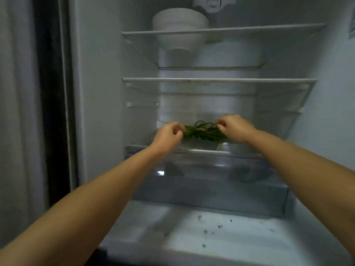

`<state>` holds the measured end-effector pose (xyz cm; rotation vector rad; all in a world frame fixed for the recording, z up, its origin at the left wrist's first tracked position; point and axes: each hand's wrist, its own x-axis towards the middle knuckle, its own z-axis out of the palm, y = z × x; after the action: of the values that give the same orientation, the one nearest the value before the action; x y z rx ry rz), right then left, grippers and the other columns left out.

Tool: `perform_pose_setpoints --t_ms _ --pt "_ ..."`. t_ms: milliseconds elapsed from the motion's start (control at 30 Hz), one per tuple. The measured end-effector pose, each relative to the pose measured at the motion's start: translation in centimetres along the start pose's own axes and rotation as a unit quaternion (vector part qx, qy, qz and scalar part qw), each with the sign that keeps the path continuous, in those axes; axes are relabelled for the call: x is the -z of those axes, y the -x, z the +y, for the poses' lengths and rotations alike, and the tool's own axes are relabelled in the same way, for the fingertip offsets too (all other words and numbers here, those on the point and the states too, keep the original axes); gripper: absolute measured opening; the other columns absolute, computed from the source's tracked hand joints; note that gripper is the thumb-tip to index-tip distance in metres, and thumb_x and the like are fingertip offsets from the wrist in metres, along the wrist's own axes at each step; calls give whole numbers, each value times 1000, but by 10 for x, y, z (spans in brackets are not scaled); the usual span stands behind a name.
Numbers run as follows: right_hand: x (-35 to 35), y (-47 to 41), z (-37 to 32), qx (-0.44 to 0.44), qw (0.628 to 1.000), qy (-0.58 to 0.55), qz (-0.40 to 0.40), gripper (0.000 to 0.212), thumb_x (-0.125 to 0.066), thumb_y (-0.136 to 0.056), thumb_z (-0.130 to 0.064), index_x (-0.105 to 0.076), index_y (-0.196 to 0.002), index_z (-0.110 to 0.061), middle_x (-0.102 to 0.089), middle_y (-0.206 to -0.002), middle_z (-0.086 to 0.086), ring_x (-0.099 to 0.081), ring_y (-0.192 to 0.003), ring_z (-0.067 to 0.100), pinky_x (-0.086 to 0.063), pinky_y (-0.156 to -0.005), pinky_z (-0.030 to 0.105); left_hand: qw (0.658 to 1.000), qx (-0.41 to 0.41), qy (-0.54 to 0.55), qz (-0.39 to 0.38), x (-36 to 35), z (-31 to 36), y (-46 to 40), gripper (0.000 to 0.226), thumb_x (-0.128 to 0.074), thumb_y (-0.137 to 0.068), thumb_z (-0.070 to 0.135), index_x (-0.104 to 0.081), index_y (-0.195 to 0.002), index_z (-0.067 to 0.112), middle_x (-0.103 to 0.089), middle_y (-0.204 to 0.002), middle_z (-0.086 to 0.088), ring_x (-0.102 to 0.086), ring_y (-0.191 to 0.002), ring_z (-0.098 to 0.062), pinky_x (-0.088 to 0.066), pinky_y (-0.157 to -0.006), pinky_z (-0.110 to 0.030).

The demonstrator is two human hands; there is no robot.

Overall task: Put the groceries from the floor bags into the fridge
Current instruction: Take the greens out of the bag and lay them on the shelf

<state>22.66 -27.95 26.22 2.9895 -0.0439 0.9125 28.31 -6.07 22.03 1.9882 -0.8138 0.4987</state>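
hands: two, left hand (167,135) and right hand (234,128). bunch of greens (203,132): one, leaves too blurred to count. glass shelves: three, top shelf (269,29), middle shelf (240,80), lower shelf (207,149). white bowls (179,25): a stack of two by the visible rims, on the top shelf. clear drawer (211,189): one. dial (213,2) at top: one.
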Motion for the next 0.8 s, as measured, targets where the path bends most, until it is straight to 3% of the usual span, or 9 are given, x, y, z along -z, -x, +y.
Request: perform_pose_setpoints --t_ms 100,200,300,433,567,700,767,800 --pt "-21 -58 30 -2 998 33 -62 26 -46 -96 -25 -66 -110 -15 -63 -119 10 -57 -107 29 -47 -92 36 998 1 -42 -48 -27 -22 -60 25 -49 -90 6 -67 -108 5 -68 -105 -17 -62 -99 -29 -41 -74 -23" --pt "-38 -100 48 8 996 -4 -90 24 -50 -96 -27 -68 -103 -12 -64 -113 10 -58 -103 25 -46 -91 34 988 3 -118 -103 -42 -41 -102 27 -49 -92 12 -64 -114 9 -64 -117 -14 -59 -108 -28 -44 -86 -26" --pt "-56 -132 53 35 987 -6 -157 28 -54 -94 -30 -70 -102 -8 -66 -107 9 -61 -100 24 -48 -92 35 954 1 -209 -214 -53 -57 -133 38 -45 -95 20 -51 -132 14 -55 -132 -10 -53 -117 -28 -45 -98 -31" --pt "-71 -154 47 36 962 33 -267 40 -56 -91 -42 -67 -111 -9 -65 -109 6 -61 -101 24 -47 -90 35 903 -40 -312 -294 -65 -66 -153 52 -41 -95 27 -30 -146 25 -38 -148 -5 -42 -130 -27 -35 -109 -38" --pt "-78 -163 48 24 967 7 -254 34 -57 -91 -32 -68 -105 -3 -67 -109 14 -62 -95 25 -48 -85 33 872 -54 -356 -331 -75 -72 -149 54 -33 -98 31 -20 -150 23 -21 -157 -2 -27 -141 -24 -21 -117 -34" --pt "-67 -171 45 -76 966 -161 -187 38 -58 -90 -27 -64 -111 4 -63 -108 15 -56 -92 20 -49 -82 31 859 -47 -367 -353 -76 -73 -146 53 -24 -101 38 -14 -151 23 -6 -160 -1 -21 -143 -29 -17 -117 -43" --pt "-63 -176 41 -149 934 -297 -131 35 -57 -91 -25 -63 -109 4 -63 -112 16 -60 -101 24 -50 -87 34 867 -48 -344 -358 -75 -71 -144 54 -25 -101 38 -12 -151 24 -4 -160 -2 -19 -144 -29 -17 -116 -41" --pt "-62 -177 38 -189 901 -377 -101 30 -56 -92 -26 -63 -105 0 -64 -116 14 -60 -104 23 -50 -91 35 871 -44 -331 -360 -75 -71 -143 54 -26 -101 37 -12 -151 25 -4 -160 -2 -19 -144 -29 -18 -116 -40"
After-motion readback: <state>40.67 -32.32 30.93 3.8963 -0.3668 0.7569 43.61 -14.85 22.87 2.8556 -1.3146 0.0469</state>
